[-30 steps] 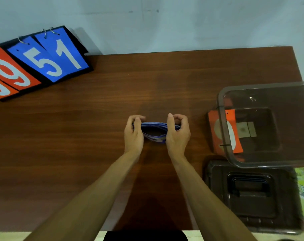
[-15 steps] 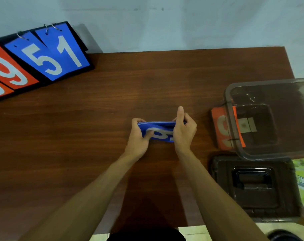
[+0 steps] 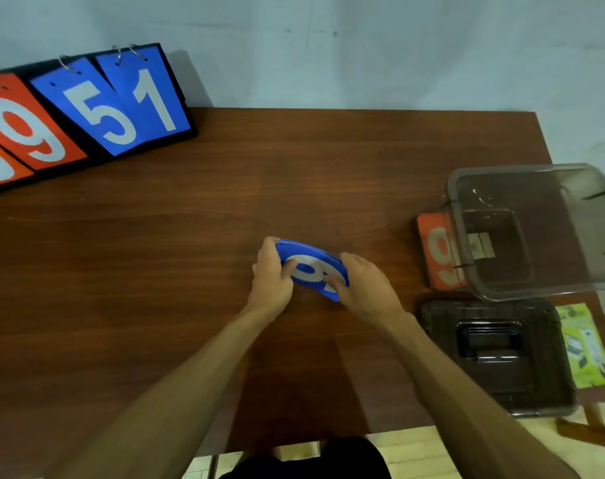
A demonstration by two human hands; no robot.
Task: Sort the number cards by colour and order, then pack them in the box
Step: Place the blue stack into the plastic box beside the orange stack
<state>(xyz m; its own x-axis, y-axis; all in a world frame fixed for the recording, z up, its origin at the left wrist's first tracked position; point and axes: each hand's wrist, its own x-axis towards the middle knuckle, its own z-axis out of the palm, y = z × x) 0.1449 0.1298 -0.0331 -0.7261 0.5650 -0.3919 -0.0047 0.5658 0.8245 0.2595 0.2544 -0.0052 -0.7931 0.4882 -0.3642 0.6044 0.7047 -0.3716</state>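
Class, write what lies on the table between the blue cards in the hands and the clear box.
From the blue cards: bare table, then an orange 9 card beside the clear box, partly seen through its wall; head view.

Single head-worn wide-angle camera, looking forward and steeply down over a brown wooden table (image 3: 156,271).

The view looks from above the table's near edge toward the far wall (image 3: 328,46). It is close enough that both forearms run up from the bottom border to the left hand (image 3: 270,281) and right hand (image 3: 366,288), which grip the blue number cards (image 3: 308,267) just below the frame's middle. The flip scoreboard (image 3: 87,112) fills the far left corner. The clear box (image 3: 536,188) is cut by the right border, and a strip of floor (image 3: 415,451) shows past the near edge.
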